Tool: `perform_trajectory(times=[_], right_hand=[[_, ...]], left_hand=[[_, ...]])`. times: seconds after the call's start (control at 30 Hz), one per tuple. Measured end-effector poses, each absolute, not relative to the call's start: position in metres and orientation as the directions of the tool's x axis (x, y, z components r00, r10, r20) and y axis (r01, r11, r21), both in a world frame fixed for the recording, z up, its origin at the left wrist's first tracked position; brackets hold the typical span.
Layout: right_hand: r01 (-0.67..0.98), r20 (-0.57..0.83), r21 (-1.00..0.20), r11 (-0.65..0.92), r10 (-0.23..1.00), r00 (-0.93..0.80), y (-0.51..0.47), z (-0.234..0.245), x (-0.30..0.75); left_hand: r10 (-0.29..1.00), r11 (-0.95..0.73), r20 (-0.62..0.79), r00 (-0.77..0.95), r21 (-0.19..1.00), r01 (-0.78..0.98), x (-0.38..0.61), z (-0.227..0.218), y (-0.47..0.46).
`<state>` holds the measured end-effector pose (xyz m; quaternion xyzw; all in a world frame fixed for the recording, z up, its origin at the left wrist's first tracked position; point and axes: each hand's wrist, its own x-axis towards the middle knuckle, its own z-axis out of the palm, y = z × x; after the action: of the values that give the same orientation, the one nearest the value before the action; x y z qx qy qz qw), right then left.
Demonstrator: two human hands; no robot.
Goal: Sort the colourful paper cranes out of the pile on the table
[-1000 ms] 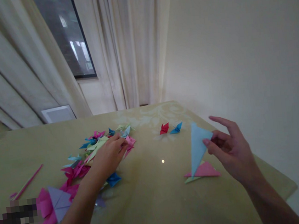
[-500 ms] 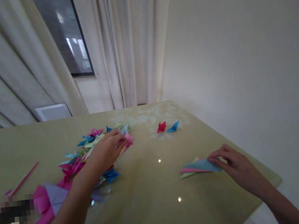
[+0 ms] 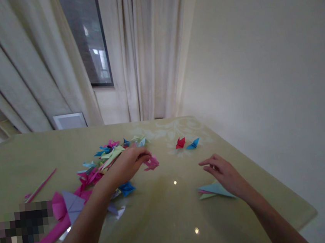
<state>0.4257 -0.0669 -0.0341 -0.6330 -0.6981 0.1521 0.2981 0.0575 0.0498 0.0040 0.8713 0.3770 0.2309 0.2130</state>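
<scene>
My left hand pinches a pink origami piece at the right edge of a pile of folded papers; its exact shape is blurred. Empty, with thumb and fingers apart, my right hand hovers above a small stack of folded paper pieces, light blue on top with pink and pale green beneath. Toward the table's far side stand a red origami crane and a blue origami crane, side by side. Under and beyond my left forearm the pile shows pink, blue, green and lilac folds, partly hidden.
A thin pink stick lies on the left of the glossy yellowish table. Near it is a large pink and lilac folded paper. A wall borders the table's right side; curtains hang behind it.
My right hand has let go of the folded stack and moved up and left. My left hand has drawn the pink origami piece slightly right, away from the pile. The view has shifted a little.
</scene>
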Motion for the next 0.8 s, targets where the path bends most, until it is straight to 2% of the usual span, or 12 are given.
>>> perform_trajectory(times=[0.1,0.23,0.33,0.4,0.47,0.53,0.67,0.8], right_hand=[[0.652,0.275,-0.695,0.304,0.950,-0.149,-0.046,-0.018,0.363],[0.522,0.328,-0.718,0.460,0.886,-0.328,-0.010,0.006,0.296],[0.500,0.345,-0.704,0.504,0.858,-0.380,0.016,0.020,0.273],[0.583,0.348,-0.618,0.527,0.848,-0.399,0.031,0.024,0.270],[0.750,0.328,-0.458,0.476,0.875,-0.355,0.047,0.023,0.275],[0.882,0.305,-0.319,0.347,0.919,-0.252,0.064,0.017,0.287],[0.963,0.207,-0.229,0.144,0.974,-0.096,0.093,-0.005,0.314],[0.988,0.122,-0.150,0.022,0.992,-0.004,0.106,-0.025,0.328]], left_hand=[[0.739,-0.644,0.256,0.623,0.541,0.542,0.063,0.005,0.045],[0.751,-0.642,0.319,0.579,0.558,0.526,0.067,0.009,0.038],[0.772,-0.631,0.408,0.487,0.579,0.517,0.063,0.010,0.040],[0.794,-0.607,0.466,0.389,0.621,0.495,0.056,0.007,0.046],[0.816,-0.574,0.493,0.301,0.633,0.519,0.048,0.002,0.054],[0.827,-0.548,0.475,0.300,0.563,0.619,0.043,-0.008,0.063],[0.841,-0.528,0.327,0.432,0.314,0.789,0.050,-0.041,0.075],[0.830,-0.558,0.150,0.537,0.183,0.810,0.069,-0.081,0.072]])
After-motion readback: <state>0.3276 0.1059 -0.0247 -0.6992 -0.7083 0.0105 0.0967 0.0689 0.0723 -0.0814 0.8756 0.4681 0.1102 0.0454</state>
